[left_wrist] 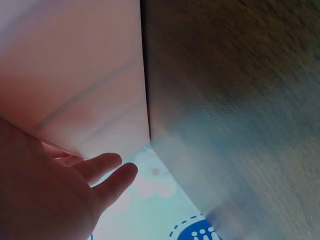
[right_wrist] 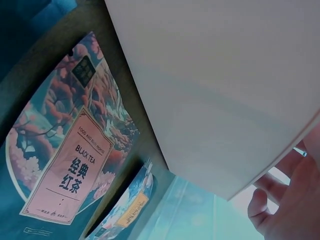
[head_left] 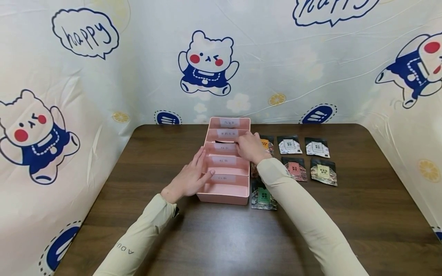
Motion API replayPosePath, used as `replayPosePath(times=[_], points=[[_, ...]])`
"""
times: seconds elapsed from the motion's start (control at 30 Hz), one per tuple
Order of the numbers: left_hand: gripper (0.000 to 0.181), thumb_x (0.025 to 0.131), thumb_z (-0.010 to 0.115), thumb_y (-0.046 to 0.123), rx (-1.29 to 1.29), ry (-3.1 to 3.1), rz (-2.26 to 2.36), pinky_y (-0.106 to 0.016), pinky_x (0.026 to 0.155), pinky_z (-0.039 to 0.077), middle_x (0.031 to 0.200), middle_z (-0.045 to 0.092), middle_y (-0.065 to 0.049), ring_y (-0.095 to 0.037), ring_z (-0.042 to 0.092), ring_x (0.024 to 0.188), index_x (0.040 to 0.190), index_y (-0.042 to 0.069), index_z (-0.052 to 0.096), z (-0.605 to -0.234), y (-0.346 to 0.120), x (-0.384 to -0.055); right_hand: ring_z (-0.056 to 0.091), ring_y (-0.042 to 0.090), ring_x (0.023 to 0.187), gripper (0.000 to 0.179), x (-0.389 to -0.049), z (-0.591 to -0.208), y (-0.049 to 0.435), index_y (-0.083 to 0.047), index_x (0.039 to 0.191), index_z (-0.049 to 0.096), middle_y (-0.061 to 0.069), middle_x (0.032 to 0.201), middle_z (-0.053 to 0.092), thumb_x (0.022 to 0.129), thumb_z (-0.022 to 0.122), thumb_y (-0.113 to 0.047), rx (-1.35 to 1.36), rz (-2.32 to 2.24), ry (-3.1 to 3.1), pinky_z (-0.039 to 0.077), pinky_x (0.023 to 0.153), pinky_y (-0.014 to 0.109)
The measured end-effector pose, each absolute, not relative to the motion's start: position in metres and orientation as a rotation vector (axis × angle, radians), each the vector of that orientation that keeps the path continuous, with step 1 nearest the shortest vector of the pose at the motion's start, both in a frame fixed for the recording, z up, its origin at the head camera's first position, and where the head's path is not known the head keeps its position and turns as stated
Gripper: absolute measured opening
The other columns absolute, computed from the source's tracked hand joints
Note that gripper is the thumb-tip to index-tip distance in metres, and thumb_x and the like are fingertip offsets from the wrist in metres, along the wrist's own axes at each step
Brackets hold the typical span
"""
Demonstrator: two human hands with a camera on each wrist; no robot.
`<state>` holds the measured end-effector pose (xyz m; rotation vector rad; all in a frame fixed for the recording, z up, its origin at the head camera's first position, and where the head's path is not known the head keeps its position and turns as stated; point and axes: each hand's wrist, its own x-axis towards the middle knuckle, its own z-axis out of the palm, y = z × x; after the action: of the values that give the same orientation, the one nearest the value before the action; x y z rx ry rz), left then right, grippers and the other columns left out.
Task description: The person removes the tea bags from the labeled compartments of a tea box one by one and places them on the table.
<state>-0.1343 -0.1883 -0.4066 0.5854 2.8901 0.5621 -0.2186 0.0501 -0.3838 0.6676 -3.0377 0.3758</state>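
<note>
A pink divided box (head_left: 223,198) with labelled compartments stands lengthwise before me. My left hand (head_left: 186,177) rests along its left side, fingers extended and thumb over the rim; in the left wrist view the fingers (left_wrist: 116,182) spread beside the box wall. My right hand (head_left: 253,147) reaches over the right rim, its fingers bent down into the middle compartment. There they pinch the end of a dark tea packet (head_left: 224,142), of which only a thin upper edge shows. The right fingertips are hidden in the right wrist view behind the wall.
Right of the box lie several tea packets: green-labelled (head_left: 264,195), red-labelled (head_left: 294,169), yellow-labelled (head_left: 323,171), two white-labelled (head_left: 289,145), and an orange-labelled one (head_left: 265,144) partly behind my right hand. A black tea packet (right_wrist: 75,165) lies close to the box. A printed cloth (head_left: 148,69) hangs behind the table.
</note>
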Motion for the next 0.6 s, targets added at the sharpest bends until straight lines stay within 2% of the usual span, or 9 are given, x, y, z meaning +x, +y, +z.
replayPosePath(times=[0.37, 0.6], points=[[0.085, 0.098, 0.031, 0.062, 0.586, 2.879, 0.554, -0.066, 0.108, 0.028, 0.164, -0.006, -0.005, -0.035, 0.023, 0.146, 0.156, 0.007, 0.004, -0.406, -0.188, -0.135, 0.057, 0.030, 0.108, 0.027, -0.220, -0.381, 0.058, -0.019, 0.113, 0.073, 0.005, 0.116, 0.070, 0.100, 0.050, -0.024, 0.668, 0.470, -2.982, 0.037, 0.082, 0.044], [0.083, 0.098, 0.033, 0.060, 0.579, 2.880, 0.556, -0.067, 0.108, 0.028, 0.164, -0.005, -0.006, -0.035, 0.023, 0.147, 0.156, 0.006, 0.004, -0.406, -0.188, -0.135, 0.059, 0.031, 0.108, 0.022, -0.219, -0.369, 0.063, -0.018, 0.110, 0.071, 0.006, 0.115, 0.070, 0.099, 0.053, -0.022, 0.689, 0.480, -2.906, 0.043, 0.086, 0.050]])
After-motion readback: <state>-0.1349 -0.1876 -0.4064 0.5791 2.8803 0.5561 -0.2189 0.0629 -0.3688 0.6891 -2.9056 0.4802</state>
